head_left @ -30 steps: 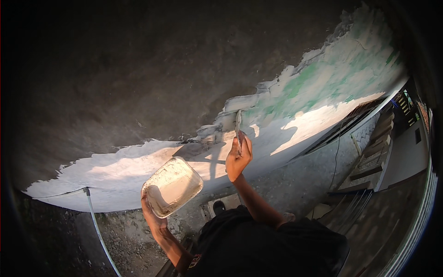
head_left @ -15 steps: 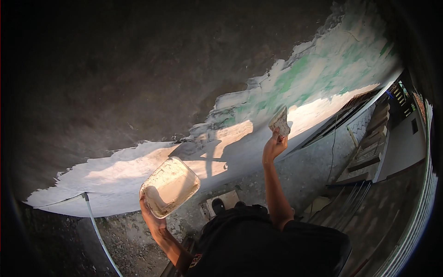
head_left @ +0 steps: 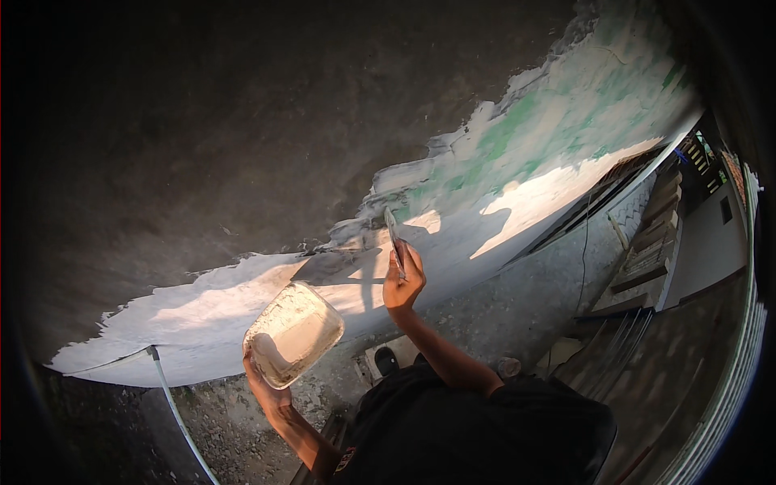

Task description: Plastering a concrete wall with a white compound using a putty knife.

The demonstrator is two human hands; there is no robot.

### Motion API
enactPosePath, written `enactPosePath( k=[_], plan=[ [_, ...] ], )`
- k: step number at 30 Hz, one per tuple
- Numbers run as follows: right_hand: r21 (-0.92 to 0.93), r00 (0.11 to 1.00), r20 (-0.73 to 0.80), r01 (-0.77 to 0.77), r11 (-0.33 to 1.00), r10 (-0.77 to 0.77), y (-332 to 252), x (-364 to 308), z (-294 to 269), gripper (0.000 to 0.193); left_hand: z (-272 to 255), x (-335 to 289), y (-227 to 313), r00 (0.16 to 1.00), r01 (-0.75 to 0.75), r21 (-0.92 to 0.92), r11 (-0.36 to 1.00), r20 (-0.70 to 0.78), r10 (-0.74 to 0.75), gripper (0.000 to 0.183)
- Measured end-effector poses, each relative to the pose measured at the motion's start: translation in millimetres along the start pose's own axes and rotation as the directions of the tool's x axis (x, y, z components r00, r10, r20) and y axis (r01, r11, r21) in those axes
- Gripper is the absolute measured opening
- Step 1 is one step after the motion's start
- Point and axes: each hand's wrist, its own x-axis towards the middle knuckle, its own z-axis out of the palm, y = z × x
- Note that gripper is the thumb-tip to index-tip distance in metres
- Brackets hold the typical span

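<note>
My left hand (head_left: 265, 390) is closed on the outer edge of a pale rectangular tub (head_left: 283, 314), smeared inside with whitish paste and tilted so its inside shows. To the right of it, my right hand (head_left: 406, 281) grips a flat putty scraper (head_left: 393, 231), seen almost edge-on and pointing up at the wall. The blade's tip overlaps the border of the white coating (head_left: 453, 230) in this view; I cannot tell whether it touches. Green patches show through the coating on the upper right, while the dark grey wall surface (head_left: 202, 162) stretches above and to the left.
Below the wall runs rough concrete ground (head_left: 558, 283), with gravel (head_left: 234, 432) at the lower left. A thin pale pole (head_left: 174, 408) stands there. Wooden steps or slats (head_left: 647, 250) and a pale building (head_left: 711, 250) lie to the right. My shoe (head_left: 386, 360) shows below the tub.
My right hand has swung left toward the tub, and the scraper has turned from showing its broad face to nearly edge-on. The tub in my left hand has shifted only slightly.
</note>
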Motion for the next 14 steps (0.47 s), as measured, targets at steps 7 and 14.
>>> enactPosePath(
  k=[7,14],
  plan=[
    [0.091,0.976,0.215,0.013,0.996,-0.032,-9,7,-13,0.020,20,6,3,0.999,0.021,0.024,0.999,0.025,-0.022,0.057],
    [-0.087,0.992,-0.117,-0.054,0.995,0.044,0,102,-71,0.017,20,15,4,0.996,0.042,-0.001,0.999,0.072,-0.042,0.056]
  ],
)
